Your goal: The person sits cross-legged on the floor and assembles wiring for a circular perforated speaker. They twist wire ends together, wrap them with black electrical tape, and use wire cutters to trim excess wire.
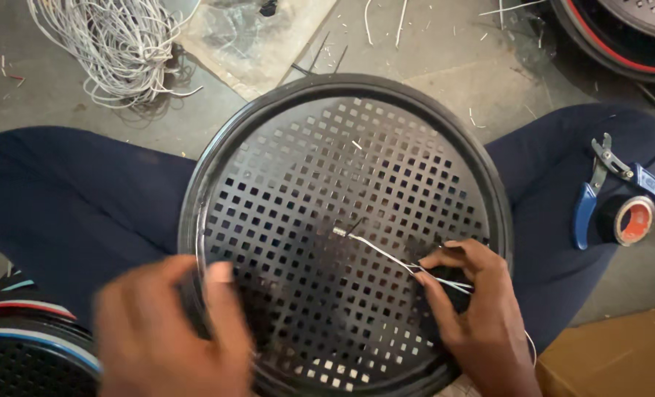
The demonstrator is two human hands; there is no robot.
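A grey concrete floor (452, 59) is littered with wire offcuts. A round black perforated grille (342, 220) is resting across the seated person's lap, likely for steadiness. The left hand (169, 331), blurred, is gripping its rim; the right hand (474, 309) is pinching a thin white wire (386, 256) against the mesh. Blue pliers (599, 187) are lying on the knee.

round black grille (327, 191), flat disc full of small square holes with a raised smooth rim, lying face up across the lap, tilted slightly toward the camera. thin white wire (386, 257) lies across its lower right part, one end near the centre, other end at the rim.
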